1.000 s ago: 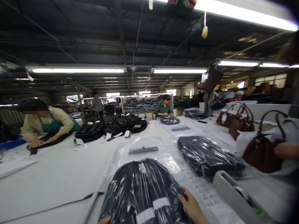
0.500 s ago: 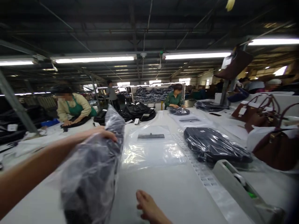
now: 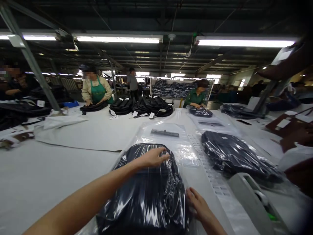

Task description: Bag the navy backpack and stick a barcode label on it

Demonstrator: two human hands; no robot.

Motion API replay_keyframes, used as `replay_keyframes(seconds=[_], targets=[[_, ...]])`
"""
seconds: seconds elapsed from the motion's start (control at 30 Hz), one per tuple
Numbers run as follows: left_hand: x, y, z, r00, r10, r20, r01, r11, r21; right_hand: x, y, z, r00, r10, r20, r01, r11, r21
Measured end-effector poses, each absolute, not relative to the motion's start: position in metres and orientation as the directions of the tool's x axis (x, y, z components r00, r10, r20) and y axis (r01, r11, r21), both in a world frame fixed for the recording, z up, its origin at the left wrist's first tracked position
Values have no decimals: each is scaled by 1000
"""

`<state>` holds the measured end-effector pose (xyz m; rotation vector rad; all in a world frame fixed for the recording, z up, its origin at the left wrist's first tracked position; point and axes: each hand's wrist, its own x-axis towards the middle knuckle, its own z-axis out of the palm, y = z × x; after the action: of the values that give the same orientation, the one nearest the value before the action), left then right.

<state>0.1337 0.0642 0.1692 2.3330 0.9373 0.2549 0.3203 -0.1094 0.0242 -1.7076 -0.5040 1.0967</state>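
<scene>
A dark bag wrapped in clear plastic (image 3: pixel 143 199) lies at the near middle of the white table (image 3: pixel 73 179). The left hand (image 3: pixel 156 157) is over its far part, fingers and thumb spread. The right hand (image 3: pixel 198 203) is at its right edge; whether it pinches the plastic I cannot tell. Beyond lie clear plastic sleeves (image 3: pixel 187 153); to the right, another wrapped bag (image 3: pixel 232 150) and a grey dispenser (image 3: pixel 249 195).

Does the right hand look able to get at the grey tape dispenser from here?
Probably yes: the right hand is at the right edge of the plastic-wrapped bag, and only a flat patterned strip seems to lie between it and the grey tape dispenser.
</scene>
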Motion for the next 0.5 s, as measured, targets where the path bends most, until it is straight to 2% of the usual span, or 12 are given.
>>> replay_keyframes(seconds=[0.1, 0.2, 0.33, 0.5], targets=[[57, 95, 157, 452, 892, 15, 743, -385, 547, 328, -95, 13, 518, 763, -386, -95, -397, -913], [-2, 100, 118, 220, 975, -22, 839, -178, 514, 325, -77, 4, 523, 798, -300, 12, -359, -933], [-23, 89, 57, 146, 985, -92, 833, -72, 549, 312, -61, -12, 578, 808, -118, 203, -282, -938], [-5, 85, 21, 163, 979, -122, 763, -47, 644, 338, -74, -29, 640, 767, -51, 281, -295, -913]])
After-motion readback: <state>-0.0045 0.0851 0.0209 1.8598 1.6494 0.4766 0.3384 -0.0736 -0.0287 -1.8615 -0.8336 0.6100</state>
